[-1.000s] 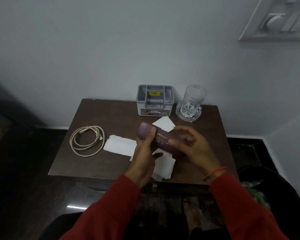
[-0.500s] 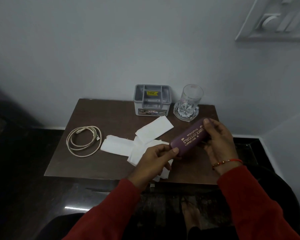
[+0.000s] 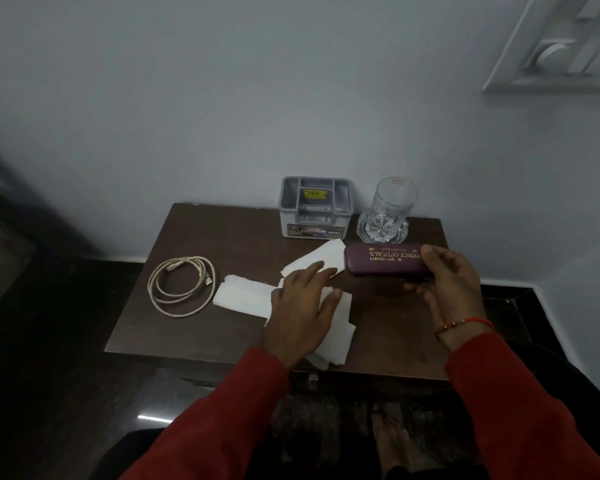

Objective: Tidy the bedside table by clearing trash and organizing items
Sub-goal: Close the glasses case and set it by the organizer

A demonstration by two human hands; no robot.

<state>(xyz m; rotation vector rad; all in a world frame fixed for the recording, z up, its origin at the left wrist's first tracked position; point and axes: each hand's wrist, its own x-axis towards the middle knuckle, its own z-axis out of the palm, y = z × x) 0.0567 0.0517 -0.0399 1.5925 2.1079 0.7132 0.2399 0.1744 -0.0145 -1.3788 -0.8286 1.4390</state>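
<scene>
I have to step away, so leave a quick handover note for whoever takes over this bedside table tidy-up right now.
Right hand: holds the purple spectacle case, closed, just above the table, in front of the glass.
Left hand: empty, fingers spread, lying on the white tissues.
Cable: coiled at the table's left side.
Grey organizer: at the back edge, beside the glass.
Done: nothing cleared yet.
Left: bin the tissues, set the case down, stow the cable.

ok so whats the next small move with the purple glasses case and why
Probably set the purple glasses case, held in the right hand, down in front of the clear drinking glass; the left hand already lies over the white tissues, likely trash.
</scene>
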